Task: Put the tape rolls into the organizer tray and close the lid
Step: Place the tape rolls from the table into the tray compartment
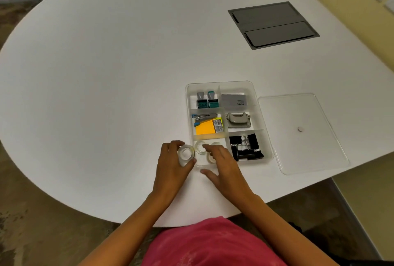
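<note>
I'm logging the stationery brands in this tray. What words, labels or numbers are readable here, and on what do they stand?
"camlin": on the grey card box in the organizer tray, printed sideways; my best reading, since the letters are small.
Smaller lines beside it: too small to read.
Barcode label by the orange sticky notes: digits blurred.
Date stamps: band characters unreadable.
Nothing else readable.

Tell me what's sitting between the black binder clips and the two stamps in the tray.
In the head view, the stapler and orange sticky notes lie between the stamps and the binder clips, with the hole punch beside them.
</note>
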Motion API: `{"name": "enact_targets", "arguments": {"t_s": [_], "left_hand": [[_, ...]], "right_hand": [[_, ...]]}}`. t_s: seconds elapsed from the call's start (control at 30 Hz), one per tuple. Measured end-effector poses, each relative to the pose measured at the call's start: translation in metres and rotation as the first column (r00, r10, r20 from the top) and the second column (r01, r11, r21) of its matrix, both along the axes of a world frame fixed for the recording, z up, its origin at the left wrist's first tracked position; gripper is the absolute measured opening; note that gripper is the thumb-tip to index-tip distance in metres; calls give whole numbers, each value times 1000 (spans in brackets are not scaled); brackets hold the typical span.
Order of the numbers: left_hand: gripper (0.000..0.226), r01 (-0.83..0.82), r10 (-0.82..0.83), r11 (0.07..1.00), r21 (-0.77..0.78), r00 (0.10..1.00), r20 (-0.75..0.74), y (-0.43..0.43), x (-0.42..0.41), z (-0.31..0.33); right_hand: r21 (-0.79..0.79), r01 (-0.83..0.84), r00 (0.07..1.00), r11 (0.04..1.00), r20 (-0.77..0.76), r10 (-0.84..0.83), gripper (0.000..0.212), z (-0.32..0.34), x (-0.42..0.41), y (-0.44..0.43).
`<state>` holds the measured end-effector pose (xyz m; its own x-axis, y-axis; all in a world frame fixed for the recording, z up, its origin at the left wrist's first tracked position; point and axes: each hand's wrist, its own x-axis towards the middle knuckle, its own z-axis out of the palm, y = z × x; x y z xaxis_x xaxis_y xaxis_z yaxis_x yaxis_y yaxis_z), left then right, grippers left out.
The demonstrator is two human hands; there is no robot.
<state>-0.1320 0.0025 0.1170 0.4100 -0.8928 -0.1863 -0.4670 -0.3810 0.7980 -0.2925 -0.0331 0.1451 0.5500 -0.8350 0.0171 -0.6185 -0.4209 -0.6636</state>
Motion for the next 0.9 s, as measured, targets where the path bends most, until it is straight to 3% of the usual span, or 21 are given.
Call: {"name": "enact_targets", "arguments": {"t_s": [0.13, 0.3, 0.47, 0.57, 0.67, 0.77, 0.9], "left_hand": [[49, 46, -47, 999, -26, 998, -37, -14, -24, 10], [45, 68, -74, 996, -64, 993, -91, -24, -42, 15], [43, -21, 14, 999, -39, 987, -161, -35, -31, 9], [36, -88, 90, 996, 28, 993, -72, -36, -19, 0], [33, -109, 115, 987, 120, 992, -44, -34, -9, -10], [28, -100, 123, 977, 186, 986, -116, -33, -6, -18], [17, -103, 156, 965, 241, 965, -212, -32, -5, -23]], "right_hand": [[14, 40, 996, 999, 76, -41, 67, 4, 10, -2], [-89, 115, 989, 989, 106, -105, 45, 4, 12, -13], [-91, 222, 975, 971, 42, -219, 43, -6, 10, -27], [0, 286, 958, 958, 28, -286, 49, -14, 14, -33], [193, 368, 927, 910, -1, -375, 51, -24, 23, -37], [346, 346, 932, 872, -16, -363, 45, -35, 28, -39], [355, 317, 946, 879, -48, -322, 33, -43, 29, -41]]}}
